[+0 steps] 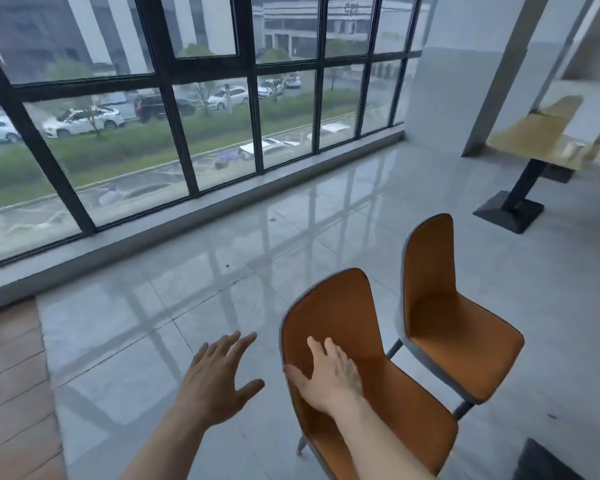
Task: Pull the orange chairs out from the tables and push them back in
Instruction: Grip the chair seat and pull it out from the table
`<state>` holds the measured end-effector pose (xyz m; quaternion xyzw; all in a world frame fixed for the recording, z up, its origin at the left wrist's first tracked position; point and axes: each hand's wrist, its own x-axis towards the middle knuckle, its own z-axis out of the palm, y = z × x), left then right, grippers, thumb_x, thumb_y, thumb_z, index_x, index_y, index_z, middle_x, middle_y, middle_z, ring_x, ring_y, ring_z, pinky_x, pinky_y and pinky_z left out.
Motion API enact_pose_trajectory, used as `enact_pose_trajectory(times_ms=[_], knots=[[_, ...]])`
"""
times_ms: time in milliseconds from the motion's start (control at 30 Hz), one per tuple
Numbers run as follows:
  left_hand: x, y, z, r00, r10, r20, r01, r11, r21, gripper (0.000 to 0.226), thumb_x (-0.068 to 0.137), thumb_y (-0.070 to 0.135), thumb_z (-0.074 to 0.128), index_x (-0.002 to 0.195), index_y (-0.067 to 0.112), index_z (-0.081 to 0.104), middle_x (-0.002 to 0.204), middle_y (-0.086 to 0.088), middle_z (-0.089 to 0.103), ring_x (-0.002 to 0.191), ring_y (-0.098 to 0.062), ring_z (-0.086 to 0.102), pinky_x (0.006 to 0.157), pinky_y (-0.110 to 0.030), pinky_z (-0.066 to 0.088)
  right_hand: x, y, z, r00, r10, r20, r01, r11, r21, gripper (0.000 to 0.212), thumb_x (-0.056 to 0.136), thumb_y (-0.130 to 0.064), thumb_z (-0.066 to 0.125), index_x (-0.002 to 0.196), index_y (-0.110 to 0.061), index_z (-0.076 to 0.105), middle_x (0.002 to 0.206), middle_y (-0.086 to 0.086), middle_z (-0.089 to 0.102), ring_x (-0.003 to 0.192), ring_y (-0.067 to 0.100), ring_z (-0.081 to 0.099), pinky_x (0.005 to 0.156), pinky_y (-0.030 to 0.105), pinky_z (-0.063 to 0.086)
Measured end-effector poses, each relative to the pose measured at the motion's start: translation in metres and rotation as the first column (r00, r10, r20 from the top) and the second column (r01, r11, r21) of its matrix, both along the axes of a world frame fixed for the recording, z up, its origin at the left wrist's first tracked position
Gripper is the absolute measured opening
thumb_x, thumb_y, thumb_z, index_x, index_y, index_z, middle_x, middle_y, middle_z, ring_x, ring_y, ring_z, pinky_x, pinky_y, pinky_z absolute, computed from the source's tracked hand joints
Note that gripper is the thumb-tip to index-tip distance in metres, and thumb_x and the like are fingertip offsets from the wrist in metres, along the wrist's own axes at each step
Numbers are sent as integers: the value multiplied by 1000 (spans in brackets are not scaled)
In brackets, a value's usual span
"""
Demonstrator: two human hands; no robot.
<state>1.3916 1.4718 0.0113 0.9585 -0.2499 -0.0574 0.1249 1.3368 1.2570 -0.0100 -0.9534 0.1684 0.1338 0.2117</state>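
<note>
The right hand (pixel 329 379) lies flat, fingers (pixel 317 348) spread and unclenched, palm against the inner face of the backrest of the nearer orange moulded chair with a grey shell edge and thin grey metal legs (pixel 368 375); the thumb reaches toward the left rim of that backrest, but nothing is wrapped or gripped. The left hand (pixel 219 379) is just left of that backrest, clear of it, fingers (pixel 229 344) splayed and holding nothing, over the glossy grey tiled floor (pixel 187 271). So the right hand is the one on the chair, and the left is near enough to close on the rim from the outside. This nearer chair stands on the floor with its seat running away to the lower right from the backrest, so its long axis points from the hands toward the lower right corner. A second orange moulded chair of the same make (pixel 447 317) stands just beyond and to the right of the first, facing the same way, close beside it but apparently not touching. The pale wooden table on a black pedestal base (pixel 541 140) is well beyond the second chair, further right and back; both chairs sit clear of it, pulled out. Pushing in likely means driving the backrest toward where the seat points, though whether a table lies that way cannot be told.
</note>
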Motion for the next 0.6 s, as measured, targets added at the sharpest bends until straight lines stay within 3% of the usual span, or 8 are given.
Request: enact_pose_trajectory(times_ms=[200, 333, 467, 600], knots=[[172, -74, 25, 982, -189, 25, 189, 982, 26, 80, 89, 50, 60, 152, 42, 12, 160, 4, 25, 144, -18, 22, 120, -39, 13, 123, -53, 3, 975, -221, 35, 219, 974, 56, 84, 91, -74, 32, 156, -27, 11, 165, 13, 14, 149, 31, 18, 119, 49, 23], [259, -149, 28, 905, -424, 19, 422, 904, 68, 79, 89, 48, 60, 152, 42, 11, 160, 5, 24, 145, -17, 20, 120, -38, 11, 162, -99, 1, 904, -427, 26, 424, 902, 79, 83, 91, -74, 33, 156, -26, 12, 164, 13, 17, 148, 31, 20, 118, 48, 25], [328, -235, 11, 762, -648, 2, 645, 759, 91, 80, 90, 48, 59, 153, 40, 11, 161, 4, 22, 145, -17, 18, 120, -37, 11, 175, -141, -19, 756, -654, 30, 653, 756, 49, 82, 91, -73, 33, 154, -23, 20, 157, 13, 32, 140, 33, 36, 111, 50, 37], [367, -307, -18, 519, -854, -40, 853, 514, 92, 81, 90, 47, 59, 153, 41, 8, 161, 4, 20, 146, -16, 16, 120, -36, 9, 177, -151, -38, 528, -848, -43, 849, 527, 37, 83, 91, -73, 33, 155, -21, 19, 158, 16, 30, 141, 35, 34, 110, 51, 37]])
